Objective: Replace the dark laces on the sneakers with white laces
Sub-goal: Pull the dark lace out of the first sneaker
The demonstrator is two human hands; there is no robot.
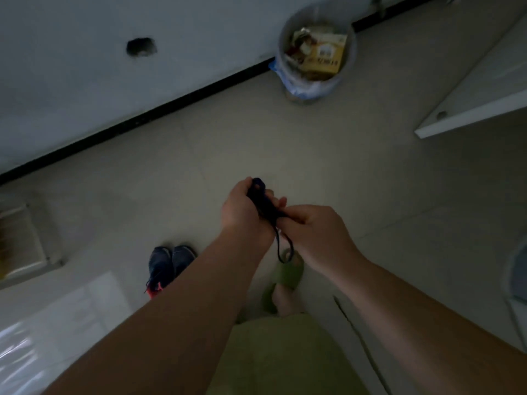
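The person has two bare arms with no sleeves showing. They wear a light green top (285, 357). On one foot there is a green slipper (286, 273) with an open toe. Both hands have no gloves or rings.

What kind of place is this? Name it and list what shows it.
Probably a room in a home, seen from standing height. A tiled floor meets a white wall with a dark baseboard, a lined waste bin full of packaging stands by it, and a pair of sneakers sits on the floor.

Tiled floor (328, 155) under sneakers (168, 266), bin (316, 49).
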